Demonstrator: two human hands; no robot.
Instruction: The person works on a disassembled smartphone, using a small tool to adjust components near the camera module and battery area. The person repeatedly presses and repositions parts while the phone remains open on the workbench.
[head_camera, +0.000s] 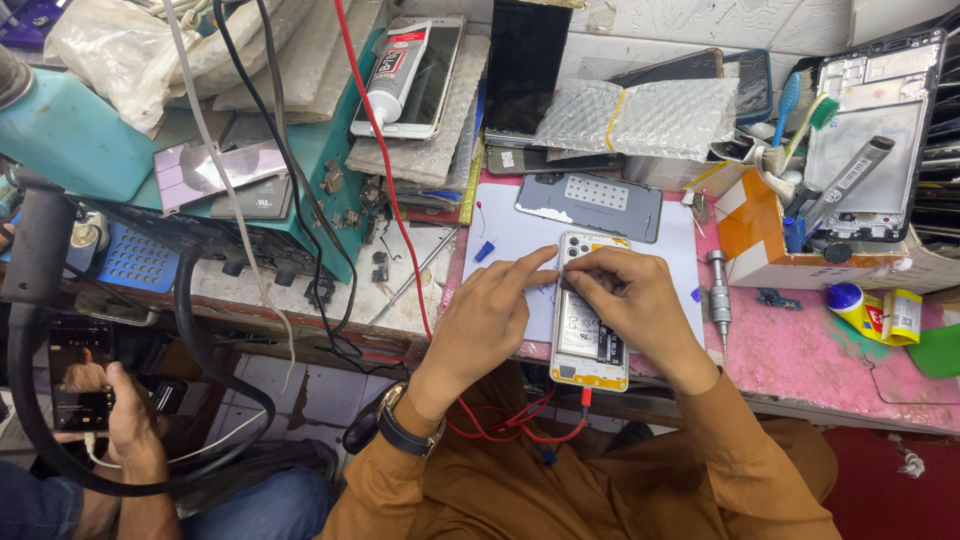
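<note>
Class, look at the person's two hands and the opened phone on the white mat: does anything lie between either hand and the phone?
Nothing visible does. The left hand and the right hand both rest on the opened phone, fingertips meeting near its upper end. The screwdriver lies apart, to the right.

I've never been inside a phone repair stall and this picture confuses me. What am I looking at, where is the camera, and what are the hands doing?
The single camera sits on the person's head and looks down at the workbench. Their left hand and right hand both press fingertips onto an opened phone with its back removed, lying on a pale mat on the pink bench. Neither hand holds a tool. Beyond the phone lies its grey back cover; a small screwdriver stands to the right, near an orange-and-white box of brushes. A glue tube rests on another phone farther back. At lower left, another person's hand holds a phone.
</note>
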